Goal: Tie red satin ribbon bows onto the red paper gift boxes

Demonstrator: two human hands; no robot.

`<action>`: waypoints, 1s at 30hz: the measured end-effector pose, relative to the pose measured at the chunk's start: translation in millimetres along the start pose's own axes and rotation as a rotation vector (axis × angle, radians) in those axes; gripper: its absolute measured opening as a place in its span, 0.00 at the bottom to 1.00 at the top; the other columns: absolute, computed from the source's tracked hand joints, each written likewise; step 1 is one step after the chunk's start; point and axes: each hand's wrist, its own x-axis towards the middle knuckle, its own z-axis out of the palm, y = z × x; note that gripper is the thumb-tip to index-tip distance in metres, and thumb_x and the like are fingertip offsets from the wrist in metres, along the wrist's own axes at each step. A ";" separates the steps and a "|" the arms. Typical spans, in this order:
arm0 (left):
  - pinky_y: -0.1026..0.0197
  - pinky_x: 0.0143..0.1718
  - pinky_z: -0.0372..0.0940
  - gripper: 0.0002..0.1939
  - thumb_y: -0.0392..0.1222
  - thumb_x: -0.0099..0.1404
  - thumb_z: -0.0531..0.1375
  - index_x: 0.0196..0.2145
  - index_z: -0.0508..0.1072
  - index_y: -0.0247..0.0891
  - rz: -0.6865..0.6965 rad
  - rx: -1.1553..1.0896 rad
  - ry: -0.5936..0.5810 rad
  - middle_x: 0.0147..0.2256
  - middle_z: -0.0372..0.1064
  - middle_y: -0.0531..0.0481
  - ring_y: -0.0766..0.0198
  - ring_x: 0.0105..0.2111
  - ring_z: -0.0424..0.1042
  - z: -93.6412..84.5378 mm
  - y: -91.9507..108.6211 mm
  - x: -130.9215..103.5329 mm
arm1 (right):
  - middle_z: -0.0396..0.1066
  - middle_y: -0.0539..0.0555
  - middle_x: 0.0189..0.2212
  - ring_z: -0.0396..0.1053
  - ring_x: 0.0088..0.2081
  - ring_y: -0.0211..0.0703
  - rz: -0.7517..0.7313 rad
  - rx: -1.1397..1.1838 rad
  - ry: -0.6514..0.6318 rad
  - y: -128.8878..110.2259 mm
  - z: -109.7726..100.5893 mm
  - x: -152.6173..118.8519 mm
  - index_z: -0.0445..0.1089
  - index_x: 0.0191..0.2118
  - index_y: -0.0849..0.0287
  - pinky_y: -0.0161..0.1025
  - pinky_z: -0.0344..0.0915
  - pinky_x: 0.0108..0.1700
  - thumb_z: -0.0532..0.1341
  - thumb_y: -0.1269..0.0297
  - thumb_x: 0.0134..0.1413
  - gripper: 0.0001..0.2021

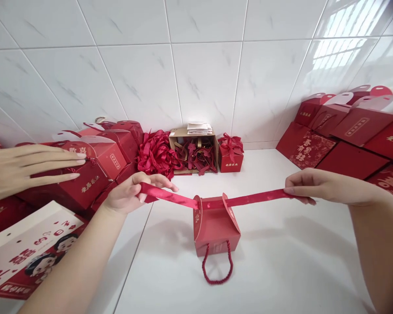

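Observation:
A small red gift box [217,229] with a twisted rope handle [217,281] hanging toward me stands on the white tabletop. A red ribbon [258,199] runs through the openings in the box's two upright flaps and stretches out to both sides. My left hand [136,191] pinches its left end, thumb and finger together, other fingers partly extended. At the right, my right hand [309,185] grips the other end between thumb and fingers. The ribbon is fairly taut, and both hands are level with or slightly above the box top.
Another person's hand [36,168] rests by stacked red boxes [85,183] at left, above a printed bag [36,248]. Along the wall are a ribbon bundle [157,152], a cardboard box [175,132] of trinkets and a bow-tied box [231,159]. More red boxes [353,126] stand right.

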 end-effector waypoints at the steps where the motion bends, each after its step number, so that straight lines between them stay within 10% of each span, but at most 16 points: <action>1: 0.40 0.43 0.66 0.18 0.53 0.54 0.65 0.16 0.74 0.38 0.009 -0.019 0.043 0.34 0.76 0.41 0.43 0.40 0.74 2.9 2.6 -0.2 | 0.59 0.48 0.19 0.55 0.23 0.35 -0.048 0.019 0.048 1.9 -0.5 0.6 0.66 0.23 0.58 0.34 0.56 0.28 0.61 0.56 0.55 0.15; 11: 0.55 0.36 0.70 0.24 0.63 0.57 0.59 0.31 0.81 0.39 0.108 -0.197 0.291 0.35 0.77 0.44 0.51 0.38 0.74 36.4 33.1 7.8 | 0.75 0.51 0.36 0.71 0.43 0.47 -0.634 0.833 0.347 -28.0 41.4 35.6 0.75 0.24 0.51 0.44 0.68 0.47 0.59 0.52 0.56 0.15; 19: 0.53 0.53 0.61 0.21 0.49 0.62 0.55 0.39 0.80 0.31 0.217 -0.079 0.344 0.42 0.76 0.40 0.51 0.47 0.70 64.8 54.2 30.1 | 0.74 0.51 0.45 0.69 0.46 0.44 -0.970 0.667 0.558 -81.7 62.1 39.7 0.78 0.42 0.49 0.39 0.67 0.49 0.54 0.51 0.61 0.16; 26: 0.58 0.49 0.63 0.07 0.36 0.63 0.59 0.37 0.78 0.38 0.276 0.228 0.504 0.35 0.77 0.48 0.60 0.42 0.73 94.3 54.4 41.3 | 0.73 0.49 0.42 0.70 0.40 0.39 -0.930 0.588 0.734 -91.1 78.7 47.7 0.74 0.46 0.45 0.36 0.69 0.41 0.63 0.63 0.57 0.11; 30: 0.59 0.44 0.67 0.15 0.36 0.63 0.60 0.48 0.69 0.43 0.277 0.154 0.553 0.32 0.76 0.52 0.63 0.37 0.75 104.4 56.1 46.6 | 0.75 0.49 0.35 0.71 0.36 0.37 -0.895 0.679 0.820 -100.8 81.2 49.5 0.75 0.44 0.48 0.35 0.70 0.38 0.66 0.67 0.53 0.12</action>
